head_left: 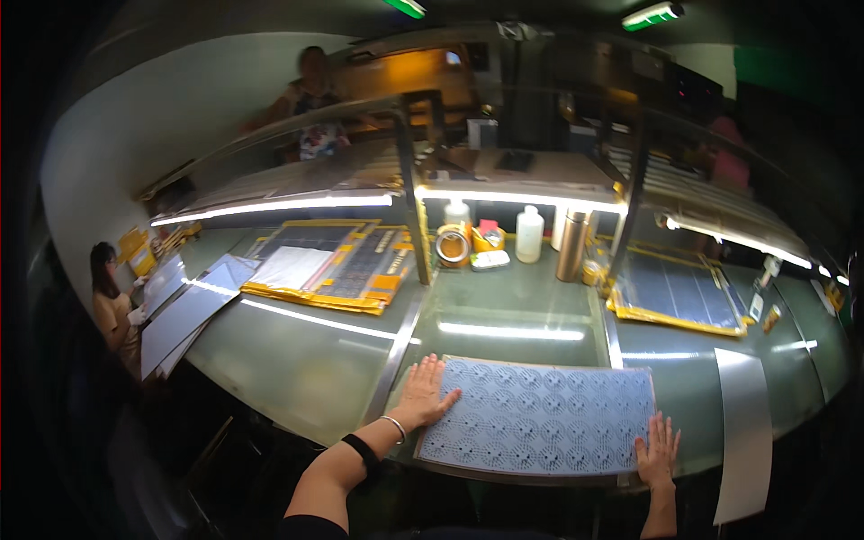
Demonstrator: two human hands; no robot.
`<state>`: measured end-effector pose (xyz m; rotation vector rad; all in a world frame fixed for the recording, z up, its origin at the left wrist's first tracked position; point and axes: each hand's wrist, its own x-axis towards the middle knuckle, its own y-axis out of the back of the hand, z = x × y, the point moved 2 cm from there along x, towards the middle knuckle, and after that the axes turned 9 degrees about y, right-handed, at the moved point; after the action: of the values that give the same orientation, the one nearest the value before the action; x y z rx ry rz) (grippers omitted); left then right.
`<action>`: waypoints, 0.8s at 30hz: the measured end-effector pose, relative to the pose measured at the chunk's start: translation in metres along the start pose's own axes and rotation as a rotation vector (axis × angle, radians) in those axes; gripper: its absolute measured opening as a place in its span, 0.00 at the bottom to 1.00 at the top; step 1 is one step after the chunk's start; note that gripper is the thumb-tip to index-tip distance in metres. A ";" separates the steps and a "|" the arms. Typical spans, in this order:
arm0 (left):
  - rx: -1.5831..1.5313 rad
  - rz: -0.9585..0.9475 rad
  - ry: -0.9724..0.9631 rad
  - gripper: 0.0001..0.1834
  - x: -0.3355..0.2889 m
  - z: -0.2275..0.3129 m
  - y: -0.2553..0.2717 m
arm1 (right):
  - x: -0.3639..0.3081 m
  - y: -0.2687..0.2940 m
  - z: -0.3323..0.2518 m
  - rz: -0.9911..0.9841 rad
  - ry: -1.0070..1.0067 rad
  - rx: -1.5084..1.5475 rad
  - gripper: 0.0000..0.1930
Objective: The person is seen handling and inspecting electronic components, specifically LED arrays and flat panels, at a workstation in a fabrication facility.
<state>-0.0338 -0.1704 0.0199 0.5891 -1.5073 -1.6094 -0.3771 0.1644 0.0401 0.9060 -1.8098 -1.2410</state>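
A pale blue sheet [540, 418] printed with rows of dark round patterns lies flat at the near edge of the worktable, with a thin brownish layer showing under its rim. My left hand [423, 393] rests on its left edge, fingers stretched out and pointing away from me. At the opposite end, my right hand [659, 450] lies against the right edge, fingers spread. Neither hand grips anything. On my left wrist are a silver bangle and a black band.
A plain pale panel [743, 432] overhangs the table edge at right. Yellow-taped film sheets [360, 261] lie left, another taped sheet [679, 288] right. Behind stand a white bottle [529, 234], a bronze flask [571, 247] and tape rolls [453, 245]. A co-worker [112, 301] handles panels at far left.
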 end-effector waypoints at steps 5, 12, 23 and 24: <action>-0.006 -0.240 0.057 0.43 0.011 0.000 0.015 | -0.007 0.000 0.001 0.035 -0.003 0.014 0.30; -0.192 1.111 0.137 0.36 0.037 -0.005 0.251 | -0.005 -0.009 0.004 -0.002 -0.027 -0.024 0.30; -0.196 0.187 -0.312 0.41 -0.094 0.050 0.105 | -0.019 0.002 -0.009 0.440 0.106 0.001 0.18; -0.292 0.160 -0.292 0.42 -0.112 0.043 0.084 | -0.022 0.002 -0.009 0.492 0.139 -0.088 0.16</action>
<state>0.0137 -0.0485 0.0862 0.0716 -1.4437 -1.8008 -0.3591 0.1795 0.0400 0.4437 -1.7149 -0.9111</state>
